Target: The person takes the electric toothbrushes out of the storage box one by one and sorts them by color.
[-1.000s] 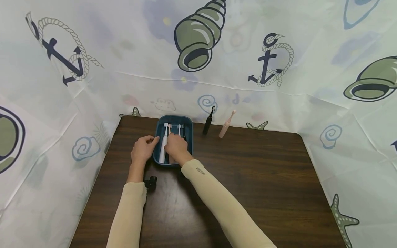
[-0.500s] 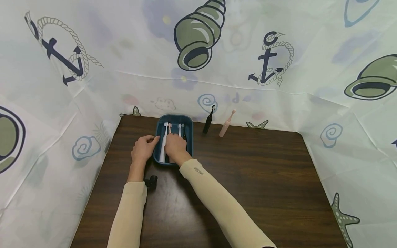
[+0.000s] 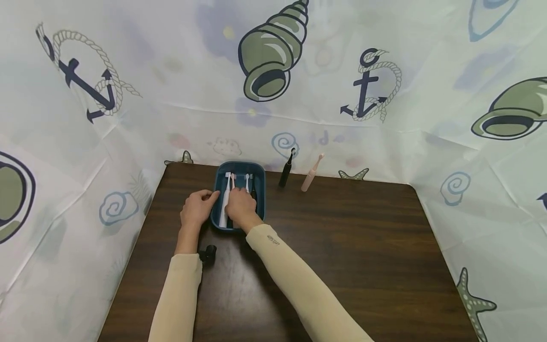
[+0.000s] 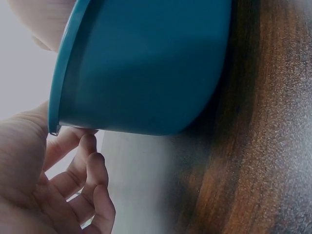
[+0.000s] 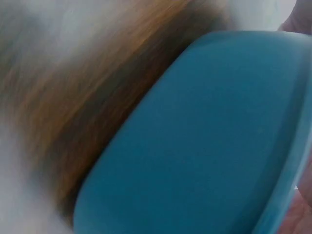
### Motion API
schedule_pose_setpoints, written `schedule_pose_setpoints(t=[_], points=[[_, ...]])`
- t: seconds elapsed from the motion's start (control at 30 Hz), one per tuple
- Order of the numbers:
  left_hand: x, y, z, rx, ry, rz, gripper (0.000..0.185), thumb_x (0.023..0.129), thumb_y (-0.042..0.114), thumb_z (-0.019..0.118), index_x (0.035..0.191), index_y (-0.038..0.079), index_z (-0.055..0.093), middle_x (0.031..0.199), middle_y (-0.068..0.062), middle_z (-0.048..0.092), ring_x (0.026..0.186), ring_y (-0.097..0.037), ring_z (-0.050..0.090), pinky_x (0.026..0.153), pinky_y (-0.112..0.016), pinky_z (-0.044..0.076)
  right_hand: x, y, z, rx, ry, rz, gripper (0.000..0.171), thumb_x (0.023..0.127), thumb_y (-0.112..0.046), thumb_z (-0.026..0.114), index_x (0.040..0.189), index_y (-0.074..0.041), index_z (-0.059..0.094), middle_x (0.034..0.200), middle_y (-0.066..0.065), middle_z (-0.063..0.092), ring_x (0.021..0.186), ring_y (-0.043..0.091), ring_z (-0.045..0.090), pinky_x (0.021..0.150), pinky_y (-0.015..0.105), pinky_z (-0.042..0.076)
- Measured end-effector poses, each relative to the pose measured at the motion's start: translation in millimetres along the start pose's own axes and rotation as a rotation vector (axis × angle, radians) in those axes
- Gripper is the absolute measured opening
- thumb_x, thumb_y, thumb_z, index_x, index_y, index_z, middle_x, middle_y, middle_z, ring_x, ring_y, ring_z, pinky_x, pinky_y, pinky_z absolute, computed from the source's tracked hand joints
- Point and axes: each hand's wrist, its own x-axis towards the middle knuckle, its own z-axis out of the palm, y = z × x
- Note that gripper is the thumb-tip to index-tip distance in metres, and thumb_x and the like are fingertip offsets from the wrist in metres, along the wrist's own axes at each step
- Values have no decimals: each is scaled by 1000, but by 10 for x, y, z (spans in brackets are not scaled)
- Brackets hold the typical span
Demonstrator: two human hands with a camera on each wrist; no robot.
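A dark blue plastic storage box [image 3: 262, 202] stands near the table's back left, with several electric toothbrushes lying in it. My left hand [image 3: 197, 209] grips its left rim; in the left wrist view, fingers [image 4: 95, 168] curl outside the blue wall. My right hand [image 3: 241, 207] reaches inside, fingers curled down over toothbrush handles in the middle. It hides its fingertips and the handles below. A white electric toothbrush [image 3: 224, 209] lies at the left, beside a pink electric toothbrush [image 3: 233, 178] whose neck runs under the hand. A white-necked one [image 3: 247, 179] and a black one [image 3: 254, 192] lie further right.
A black electric toothbrush [image 3: 285, 173] and a pink electric toothbrush [image 3: 309, 179] stand upright to the right of the box on the dark wooden table [image 3: 342, 237]. A patterned cloth [image 3: 183, 71] hangs close behind the table's back edge.
My right hand has shifted slightly left within the box. The left hand keeps its place on the rim, and the two upright toothbrushes stay where they were.
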Motion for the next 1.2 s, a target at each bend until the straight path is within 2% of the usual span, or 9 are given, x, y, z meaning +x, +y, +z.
schedule_pose_setpoints(t=[0.2, 0.47, 0.7, 0.97, 1.2], points=[[6, -40, 19, 3, 4, 1, 53, 107, 60, 57, 133, 17, 74, 121, -13, 77, 102, -37, 70, 84, -58, 51, -21, 36, -10, 71, -29, 28, 29, 102, -39, 73, 120, -16, 71, 115, 3, 65, 93, 20, 63, 85, 47, 58], [0, -50, 22, 0, -1, -2, 55, 107, 62, 55, 133, 17, 74, 119, -13, 78, 97, -34, 69, 80, -53, 50, -94, 55, -44, 283, -21, 30, 49, 101, -37, 76, 143, -18, 59, 122, 3, 65, 100, 22, 64, 92, 51, 55], [0, -34, 20, 6, 11, 2, 59, 107, 66, 53, 133, 17, 74, 115, -13, 77, 87, -29, 65, 70, -41, 43, -201, 64, -87, 461, 9, -8, 45, 102, -28, 76, 143, -21, 57, 130, 5, 63, 98, 22, 66, 84, 43, 56], [1, -10, 31, 7, 3, -4, 59, 107, 65, 53, 134, 17, 74, 115, -13, 77, 89, -30, 66, 72, -43, 43, -264, 120, -160, 564, 24, -51, 51, 103, -22, 74, 150, -20, 53, 136, 8, 61, 95, 22, 66, 78, 40, 57], [6, -11, 55, 5, 9, -21, 56, 107, 64, 54, 134, 19, 74, 119, -12, 77, 96, -33, 68, 80, -50, 49, -303, 200, -181, 696, 56, -61, 49, 104, -19, 71, 149, -19, 53, 125, 6, 60, 96, 21, 63, 78, 39, 55]])
